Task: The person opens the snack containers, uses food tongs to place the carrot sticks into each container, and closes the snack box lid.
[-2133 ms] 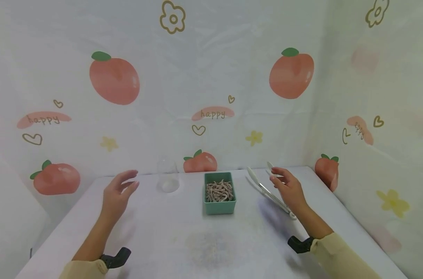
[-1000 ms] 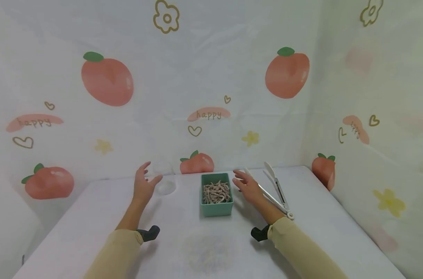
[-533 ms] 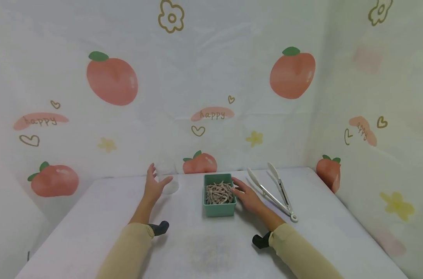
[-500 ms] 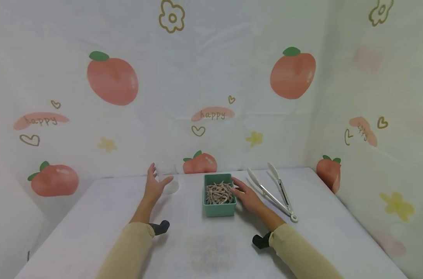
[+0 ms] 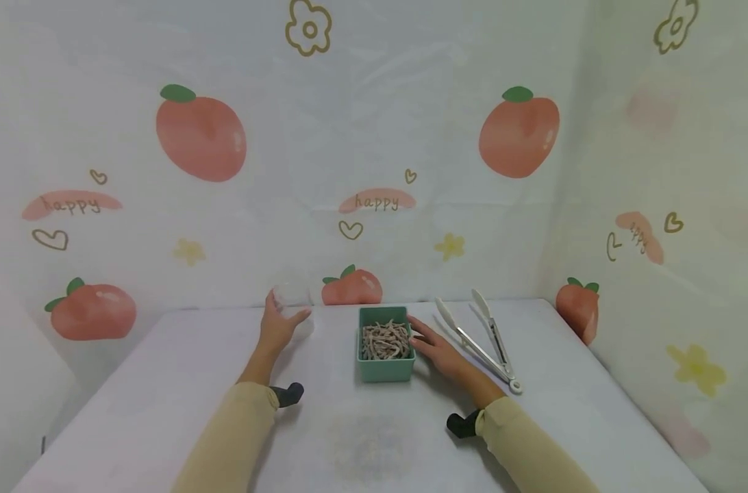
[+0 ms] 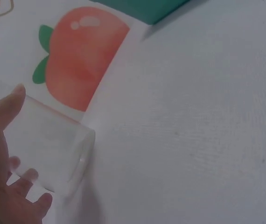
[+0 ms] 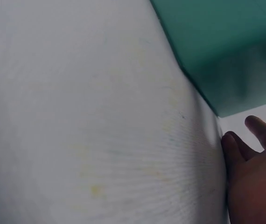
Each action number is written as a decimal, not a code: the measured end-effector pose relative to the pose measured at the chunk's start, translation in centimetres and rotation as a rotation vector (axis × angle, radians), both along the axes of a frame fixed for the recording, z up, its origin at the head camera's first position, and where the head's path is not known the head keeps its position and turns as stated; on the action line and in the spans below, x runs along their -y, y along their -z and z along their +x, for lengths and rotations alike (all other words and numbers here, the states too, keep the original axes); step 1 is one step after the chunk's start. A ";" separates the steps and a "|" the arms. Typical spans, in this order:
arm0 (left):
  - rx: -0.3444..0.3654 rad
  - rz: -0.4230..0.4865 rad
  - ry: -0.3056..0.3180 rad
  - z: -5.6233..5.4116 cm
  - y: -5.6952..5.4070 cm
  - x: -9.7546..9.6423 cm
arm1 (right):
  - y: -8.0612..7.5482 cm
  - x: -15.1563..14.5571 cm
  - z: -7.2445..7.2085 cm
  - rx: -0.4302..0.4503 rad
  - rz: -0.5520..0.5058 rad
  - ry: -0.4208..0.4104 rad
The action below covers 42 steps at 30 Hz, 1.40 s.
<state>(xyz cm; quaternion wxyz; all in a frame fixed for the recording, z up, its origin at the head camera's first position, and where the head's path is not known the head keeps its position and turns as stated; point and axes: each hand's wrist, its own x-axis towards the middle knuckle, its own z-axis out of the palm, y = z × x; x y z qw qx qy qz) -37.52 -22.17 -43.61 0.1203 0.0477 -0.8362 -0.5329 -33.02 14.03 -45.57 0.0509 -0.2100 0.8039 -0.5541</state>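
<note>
Toward the back left of the table, my left hand (image 5: 278,327) grips a clear cylindrical cup (image 5: 300,301), thumb on one side and fingers on the other. In the left wrist view the clear cup (image 6: 49,140) lies between thumb and curled fingers, its base toward the tabletop; whether it touches the table I cannot tell. A green rectangular box (image 5: 386,370) holds a heap of greyish-brown, twig-like strips (image 5: 386,341). My right hand (image 5: 438,349) is at the box's right wall, fingers extended, at least one fingertip against it. The right wrist view shows the green box (image 7: 226,60) above the right hand (image 7: 259,177).
Metal tongs (image 5: 485,349) with pale tips lie spread on the table, right of the right hand. The white table (image 5: 368,445) meets a printed cloth backdrop (image 5: 362,103) at its back edge and a second cloth wall (image 5: 676,274) on the right.
The left hand has moved right to the clear cup and now grips it. The right hand has gone from over the tongs left to the green box's side. The box and tongs stay put.
</note>
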 end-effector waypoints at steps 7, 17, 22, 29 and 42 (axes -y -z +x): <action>0.039 -0.039 -0.023 0.4 0.4 0.3 | 0.3 0.0 -0.1 0.007 0.000 -0.001; 0.013 -0.045 -0.020 1.0 0.1 0.5 | -0.1 0.3 0.0 0.046 -0.013 0.040; 0.016 -0.055 -0.011 1.3 0.0 0.2 | -0.1 0.3 0.1 0.049 -0.027 0.044; -0.007 -0.037 0.045 2.4 0.1 -0.7 | -0.3 0.2 0.4 0.064 -0.002 0.046; -0.067 -0.040 0.114 4.1 0.6 -2.2 | 0.0 0.5 0.3 0.079 -0.019 0.065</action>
